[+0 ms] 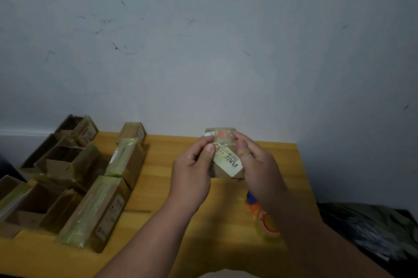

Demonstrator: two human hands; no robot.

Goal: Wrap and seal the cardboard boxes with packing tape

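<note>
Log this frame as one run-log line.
left hand: grips small cardboard box | right hand: grips same box, thumb on tape seam | tape dispenser: on table under right forearm | wrapped boxes: left side

A yellow wooden table (158, 187) stood against a scuffed pale wall. Along its left side lay several cardboard boxes: three sealed boxes wrapped in glossy tape lay in a row, the nearest (95, 212) the longest, a second (126, 160) behind it and a third (132, 133) at the back edge. Further left, open boxes (56, 160) with raised flaps sat crowded together, touching one another. Toward the right front lay a tape roll (268, 225) with an orange core, and just behind it a small blue thing (250, 196), partly hidden.
</note>
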